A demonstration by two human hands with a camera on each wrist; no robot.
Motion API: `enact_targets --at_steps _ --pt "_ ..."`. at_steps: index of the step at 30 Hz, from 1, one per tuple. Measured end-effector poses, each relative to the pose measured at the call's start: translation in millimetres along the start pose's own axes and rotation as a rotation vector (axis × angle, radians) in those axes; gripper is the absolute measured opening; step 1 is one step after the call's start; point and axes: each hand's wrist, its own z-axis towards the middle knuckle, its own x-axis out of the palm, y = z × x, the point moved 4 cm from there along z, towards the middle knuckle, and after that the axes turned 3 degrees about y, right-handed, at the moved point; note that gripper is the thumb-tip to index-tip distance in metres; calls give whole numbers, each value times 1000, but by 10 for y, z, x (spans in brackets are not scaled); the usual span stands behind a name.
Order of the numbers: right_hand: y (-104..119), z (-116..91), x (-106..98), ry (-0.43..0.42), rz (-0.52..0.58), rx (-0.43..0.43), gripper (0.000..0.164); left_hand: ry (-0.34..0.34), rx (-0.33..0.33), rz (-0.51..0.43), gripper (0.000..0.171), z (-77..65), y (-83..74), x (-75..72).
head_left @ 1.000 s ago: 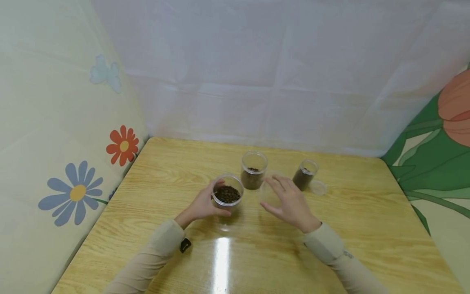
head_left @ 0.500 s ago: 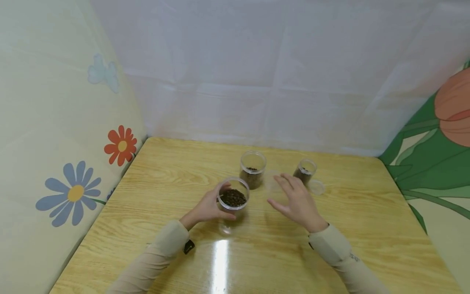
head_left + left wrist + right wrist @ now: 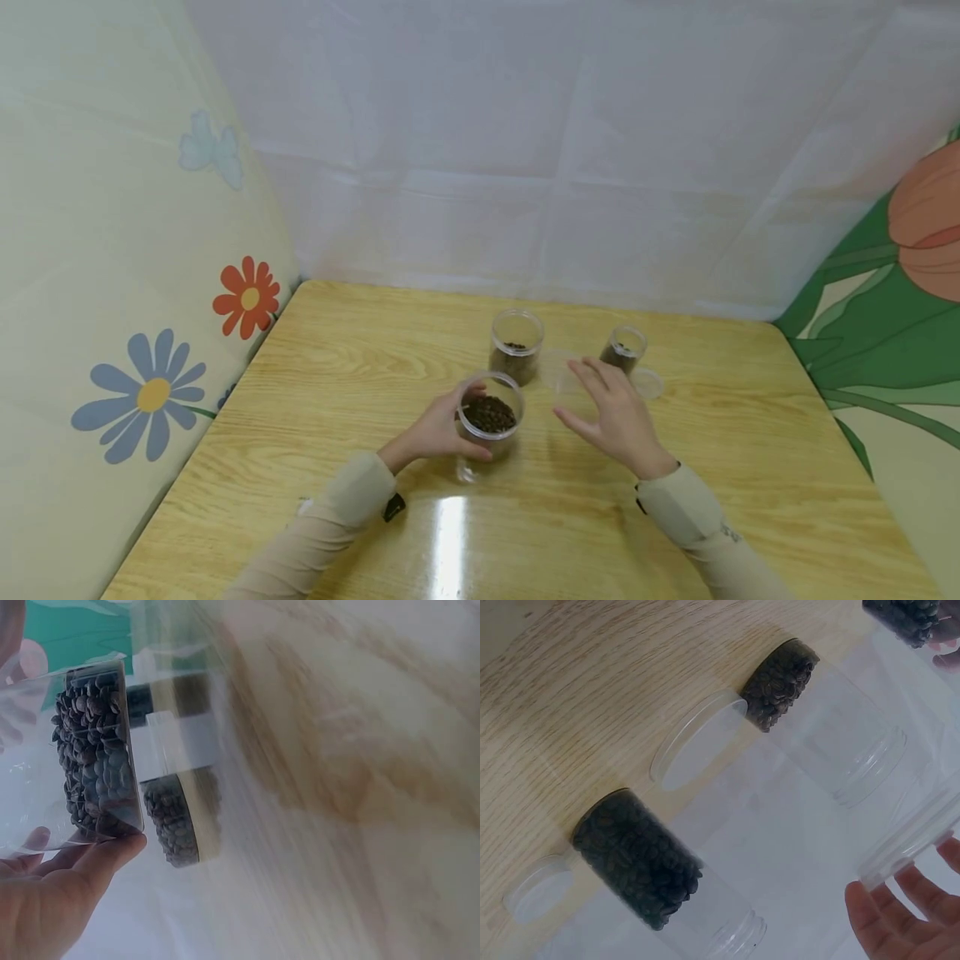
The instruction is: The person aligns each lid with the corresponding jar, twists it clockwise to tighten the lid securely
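My left hand (image 3: 441,427) grips a clear jar (image 3: 489,415) part filled with dark coffee beans, its top uncovered. In the left wrist view the thumb and fingers wrap its side, and the jar's base (image 3: 133,754) hangs over the table. To the right, my right hand (image 3: 618,417) holds a clear round lid (image 3: 915,838) by its edge, fingertips on the rim in the right wrist view. Behind the held jar stands a second open jar (image 3: 516,362) with fewer beans. A narrower open jar (image 3: 619,357) with dark beans is beyond my right hand.
One clear lid (image 3: 699,741) lies by the middle jar, and a smaller lid (image 3: 647,383) lies beside the narrow jar. The wooden table (image 3: 360,333) meets a white cloth (image 3: 450,208) behind. Flower-printed cloth (image 3: 112,250) borders the left side.
My left hand has carried the jar of coffee beans to the right and nearer to me. My right hand, with the lid, has shifted a little to the right.
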Motion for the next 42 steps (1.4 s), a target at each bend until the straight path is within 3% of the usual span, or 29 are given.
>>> enact_targets --at_steps 17,42 --pt "-20 -26 -8 -2 -1 24 77 109 8 20 101 72 -22 187" --pt "32 -1 -38 -23 10 -41 73 139 -21 27 101 167 48 298"
